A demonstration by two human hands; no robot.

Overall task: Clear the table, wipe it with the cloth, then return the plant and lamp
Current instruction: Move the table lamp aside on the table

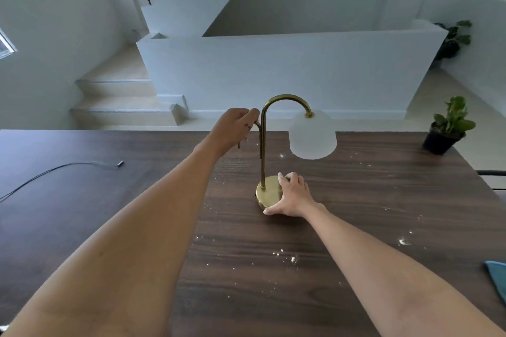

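A brass lamp [263, 150] with a curved neck and a white glass shade stands upright near the middle of the dark wooden table [109, 213]. My left hand [235, 126] is closed around a small brass side arm on the lamp's stem. My right hand [291, 194] grips the round brass base from the right. A small potted plant [449, 128] sits at the table's far right corner. Only a corner of the blue cloth [497, 276] shows at the right edge. White crumbs are scattered over the tabletop.
A grey cable [68, 168] with a plug lies on the table's left side. Behind the table are stairs [123, 101] and a low white wall. Another plant [454, 38] stands far back right. A dark chair back [491, 174] shows at the right.
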